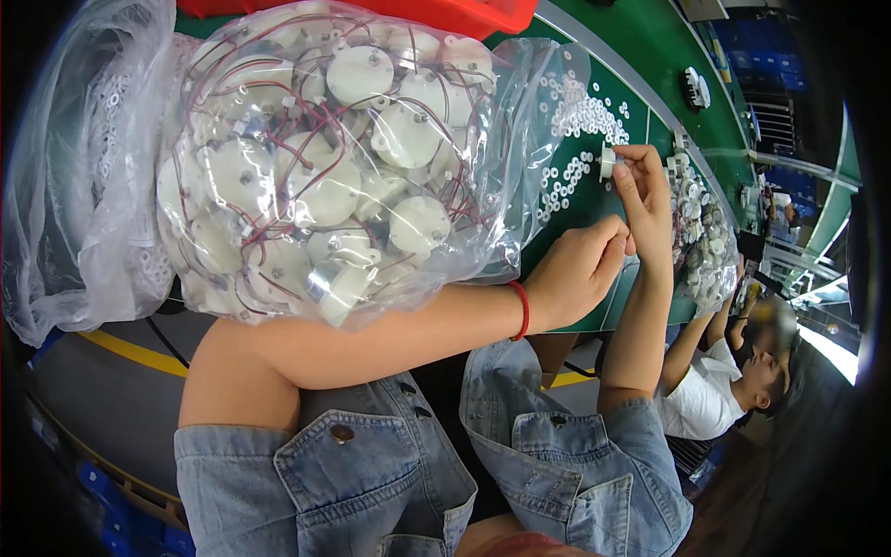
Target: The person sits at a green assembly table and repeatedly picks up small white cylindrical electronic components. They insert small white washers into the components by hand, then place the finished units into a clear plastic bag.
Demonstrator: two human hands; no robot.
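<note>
My right hand (pixel 647 200) pinches a small round white motor (pixel 608 163) between thumb and fingers, above the green worktable (pixel 594 246). Close below it, my left hand (pixel 574 276) is closed with its fingertips pressed together; anything in them is too small or hidden to make out. Many small white ring-shaped washers (pixel 594 116) lie scattered on the table just beyond my hands. To the left, beside my left forearm, sits a big clear plastic bag (pixel 371 195) full of round white motors with dark red wires.
Another clear bag (pixel 111 158) with small white rings stands at the far left. A red bin (pixel 445 14) is behind the motors. More white parts (pixel 701 223) lie bagged at the right, near a co-worker in a white shirt (pixel 701 395). A black-and-white part (pixel 696 90) lies farther back.
</note>
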